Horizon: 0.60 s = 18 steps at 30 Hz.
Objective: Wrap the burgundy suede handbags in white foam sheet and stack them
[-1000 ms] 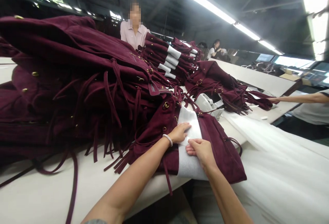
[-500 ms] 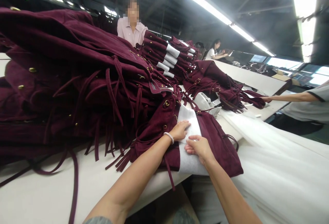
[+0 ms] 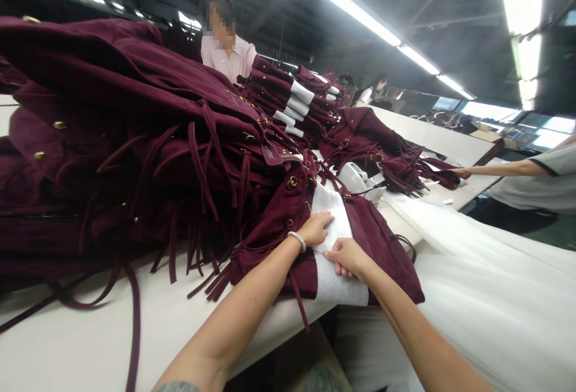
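A maroon suede-like bag (image 3: 391, 254) with fringe and brass rings lies at the table's front edge. A white sheet, perhaps paper or thin foam (image 3: 342, 284), wraps round its middle as a band. My left hand (image 3: 316, 229), with a pale band at the wrist, rests on the sheet with its fingers stretched out. Just right of it, my right hand (image 3: 348, 257) is closed, thumb and forefinger pinching the overlapping edge of the sheet. The bag's underside is hidden.
A tall heap of maroon bags (image 3: 135, 98) rises at the left, straps hanging over the white table (image 3: 189, 332). Behind is a stack with white bands (image 3: 299, 101). White sheeting (image 3: 486, 272) lies at the right. Co-workers stand behind and at the right.
My right hand has closed from looser fingers into a tighter pinch at the sheet's edge. My left hand stays on the sheet. The co-worker behind the heap has turned their head.
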Available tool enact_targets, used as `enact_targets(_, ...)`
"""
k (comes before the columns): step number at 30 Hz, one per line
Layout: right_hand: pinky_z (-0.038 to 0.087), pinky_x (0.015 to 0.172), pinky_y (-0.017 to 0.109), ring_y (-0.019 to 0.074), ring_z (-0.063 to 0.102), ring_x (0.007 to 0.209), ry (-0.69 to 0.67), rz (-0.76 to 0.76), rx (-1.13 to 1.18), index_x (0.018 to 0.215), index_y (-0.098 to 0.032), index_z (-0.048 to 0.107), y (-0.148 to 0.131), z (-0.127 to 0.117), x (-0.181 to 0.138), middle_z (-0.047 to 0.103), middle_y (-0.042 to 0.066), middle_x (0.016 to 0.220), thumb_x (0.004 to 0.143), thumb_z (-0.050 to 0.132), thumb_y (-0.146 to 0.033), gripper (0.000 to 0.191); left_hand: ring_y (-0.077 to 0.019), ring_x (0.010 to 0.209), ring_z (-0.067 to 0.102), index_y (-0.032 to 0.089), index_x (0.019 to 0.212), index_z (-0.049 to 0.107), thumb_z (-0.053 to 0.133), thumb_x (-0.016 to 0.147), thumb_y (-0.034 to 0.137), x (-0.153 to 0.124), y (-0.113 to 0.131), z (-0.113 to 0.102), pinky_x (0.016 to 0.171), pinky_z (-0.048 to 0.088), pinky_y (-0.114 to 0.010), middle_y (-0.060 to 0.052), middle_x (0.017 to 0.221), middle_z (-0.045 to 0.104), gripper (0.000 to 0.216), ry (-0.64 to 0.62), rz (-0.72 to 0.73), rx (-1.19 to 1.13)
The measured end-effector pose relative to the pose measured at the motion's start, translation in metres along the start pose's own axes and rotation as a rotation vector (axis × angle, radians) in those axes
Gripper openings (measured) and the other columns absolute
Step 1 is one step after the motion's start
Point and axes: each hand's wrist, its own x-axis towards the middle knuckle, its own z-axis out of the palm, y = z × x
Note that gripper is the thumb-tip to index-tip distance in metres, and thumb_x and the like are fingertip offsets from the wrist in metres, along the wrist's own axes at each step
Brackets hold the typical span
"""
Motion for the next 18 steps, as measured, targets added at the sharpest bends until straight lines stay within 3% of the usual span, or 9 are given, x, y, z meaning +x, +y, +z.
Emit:
enact_targets(5,0.018,0.033,0.019,0.0102,0.034,0.024,0.001,-0.097,-0.329,0.063,-0.023,0.042,0.012,-0.009,-0.015,0.042,-0.008,0.028,0.084,0.061,-0.022,0.029,-0.0263,0.139,0.035,0.014,0.132,0.052,0.057,0.077,0.005,-0.001,0.001,0.0,0.119,0.02,-0.045,-0.015,0.148,0.042,0.056,-0.002,-0.003,-0.007)
enact_targets(10,0.037,0.05,0.024,0.0154,0.057,0.049,0.258,-0.426,-0.572,0.064,-0.022,0.055,0.023,-0.023,-0.039,0.059,-0.002,0.05,0.083,0.066,-0.034,0.025,-0.0258,0.139,0.036,0.016,0.131,0.053,0.058,0.076,0.005,0.0,-0.001,0.002,0.118,0.021,-0.043,-0.013,0.147,0.044,0.056,0.015,0.003,-0.031)
enact_targets(12,0.046,0.063,0.027,0.018,0.064,0.065,0.343,-0.596,-0.562,0.077,-0.023,0.063,0.028,-0.026,-0.04,0.069,0.001,0.071,0.089,0.059,-0.039,0.021,-0.0259,0.139,0.036,0.015,0.13,0.054,0.058,0.076,0.006,0.001,-0.003,0.003,0.119,0.021,-0.043,-0.013,0.146,0.044,0.056,0.022,0.007,-0.043)
enact_targets(14,0.05,0.084,0.033,0.0217,0.066,0.093,0.33,-0.768,-0.535,0.103,-0.022,0.066,0.033,-0.026,-0.035,0.071,0.006,0.103,0.095,0.047,-0.038,0.026,-0.0256,0.139,0.035,0.015,0.13,0.054,0.058,0.076,0.006,0.001,-0.004,0.003,0.119,0.02,-0.043,-0.014,0.146,0.044,0.055,0.027,0.009,-0.056)
enact_targets(16,0.041,0.105,0.04,0.0235,0.055,0.121,0.236,-0.907,-0.569,0.127,-0.02,0.058,0.04,-0.023,-0.027,0.062,0.009,0.128,0.098,0.04,-0.034,0.037,-0.0248,0.139,0.035,0.016,0.13,0.054,0.057,0.076,0.006,0.001,-0.005,0.003,0.119,0.019,-0.044,-0.013,0.146,0.045,0.055,0.031,0.009,-0.067)
enact_targets(18,0.03,0.114,0.046,0.0229,0.045,0.132,0.142,-0.972,-0.639,0.137,-0.019,0.051,0.046,-0.017,-0.022,0.056,0.008,0.136,0.099,0.035,-0.03,0.043,-0.0241,0.139,0.036,0.017,0.13,0.055,0.057,0.076,0.007,0.0,-0.006,0.003,0.119,0.02,-0.044,-0.012,0.145,0.046,0.055,0.032,0.008,-0.073)
